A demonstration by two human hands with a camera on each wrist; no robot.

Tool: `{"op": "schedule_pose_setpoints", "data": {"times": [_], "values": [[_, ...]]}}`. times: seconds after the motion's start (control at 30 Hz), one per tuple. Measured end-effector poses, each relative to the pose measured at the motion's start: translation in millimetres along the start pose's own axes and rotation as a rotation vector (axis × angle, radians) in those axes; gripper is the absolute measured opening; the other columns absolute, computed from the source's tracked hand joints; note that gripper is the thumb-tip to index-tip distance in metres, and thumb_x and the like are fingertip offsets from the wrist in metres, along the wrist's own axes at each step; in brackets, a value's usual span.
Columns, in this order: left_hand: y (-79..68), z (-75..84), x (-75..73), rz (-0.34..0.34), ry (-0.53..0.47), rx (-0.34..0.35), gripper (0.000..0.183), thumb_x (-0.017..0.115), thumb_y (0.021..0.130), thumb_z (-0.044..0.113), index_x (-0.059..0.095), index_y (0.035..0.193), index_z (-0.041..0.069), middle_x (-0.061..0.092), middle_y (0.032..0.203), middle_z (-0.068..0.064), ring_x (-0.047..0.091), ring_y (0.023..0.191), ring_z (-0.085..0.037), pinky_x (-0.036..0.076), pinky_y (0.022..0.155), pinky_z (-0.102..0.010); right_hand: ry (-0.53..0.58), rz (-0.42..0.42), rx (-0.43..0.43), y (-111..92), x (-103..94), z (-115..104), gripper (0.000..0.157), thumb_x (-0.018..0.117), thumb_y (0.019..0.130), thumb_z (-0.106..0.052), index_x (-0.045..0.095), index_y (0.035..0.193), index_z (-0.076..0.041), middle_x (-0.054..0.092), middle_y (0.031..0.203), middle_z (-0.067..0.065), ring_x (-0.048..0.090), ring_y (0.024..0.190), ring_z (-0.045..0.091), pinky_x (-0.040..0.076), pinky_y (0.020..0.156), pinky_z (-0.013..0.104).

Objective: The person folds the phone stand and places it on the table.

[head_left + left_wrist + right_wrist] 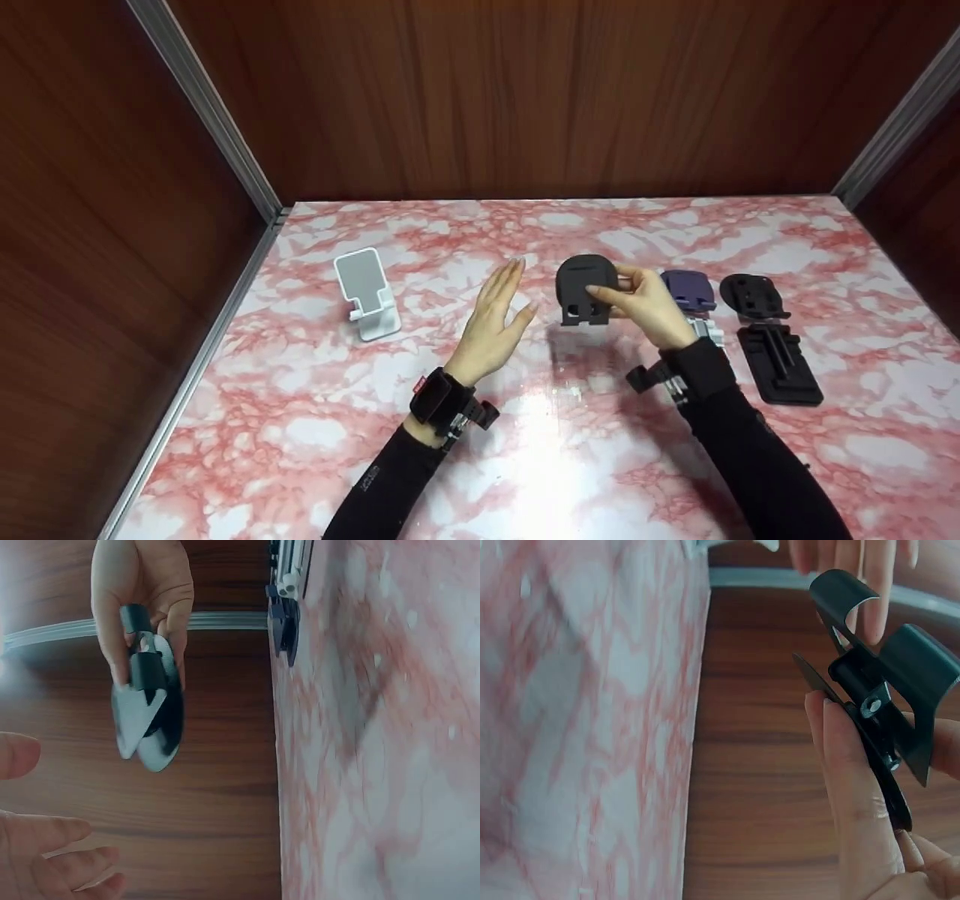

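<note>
My right hand (651,304) holds a black folding phone stand (587,285) above the table, thumb on its front face and fingers behind. In the right wrist view the stand (870,682) shows its two curved lips, its hinge and a round base plate, folded close together. To the left of it my left hand (491,330) is raised with straight fingers and thumb apart, holding nothing. The left wrist view has the left fingers (67,855) at the lower left, a gap away from the folded stand (150,701).
A white phone stand (361,281) stands upright at the left. To the right sit a purple stand (688,291), a black round-based stand (752,296) and a flat black stand (780,365). A white stand (709,330) is partly hidden behind the right wrist. Wood panels (525,97) enclose the marbled table (300,450).
</note>
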State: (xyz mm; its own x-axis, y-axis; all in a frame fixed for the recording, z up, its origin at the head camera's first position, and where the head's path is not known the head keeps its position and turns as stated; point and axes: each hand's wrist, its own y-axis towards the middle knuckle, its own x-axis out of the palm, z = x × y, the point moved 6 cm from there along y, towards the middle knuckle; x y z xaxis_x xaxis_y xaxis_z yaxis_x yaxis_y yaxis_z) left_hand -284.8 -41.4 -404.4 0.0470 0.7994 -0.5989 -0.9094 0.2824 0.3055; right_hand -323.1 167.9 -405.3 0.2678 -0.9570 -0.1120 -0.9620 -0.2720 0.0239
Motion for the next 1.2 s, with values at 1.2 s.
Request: {"op": "schedule_pose_setpoints", "data": {"times": [1.2], "values": [[-2.5,-13.5,8.0,-0.091,0.426,-0.019,0.075,0.044,0.103,0.042,0.01,0.158,0.003,-0.004,0.167,-0.014,-0.005,0.154,-0.034,0.0,0.126,-0.051,-0.504,0.037,0.286,50,-70.9,50,0.066,0.049,0.102,-0.019,0.017,0.153,0.01,0.029,0.152,0.038,0.038,0.139,0.044,0.048,0.096,0.031]]}}
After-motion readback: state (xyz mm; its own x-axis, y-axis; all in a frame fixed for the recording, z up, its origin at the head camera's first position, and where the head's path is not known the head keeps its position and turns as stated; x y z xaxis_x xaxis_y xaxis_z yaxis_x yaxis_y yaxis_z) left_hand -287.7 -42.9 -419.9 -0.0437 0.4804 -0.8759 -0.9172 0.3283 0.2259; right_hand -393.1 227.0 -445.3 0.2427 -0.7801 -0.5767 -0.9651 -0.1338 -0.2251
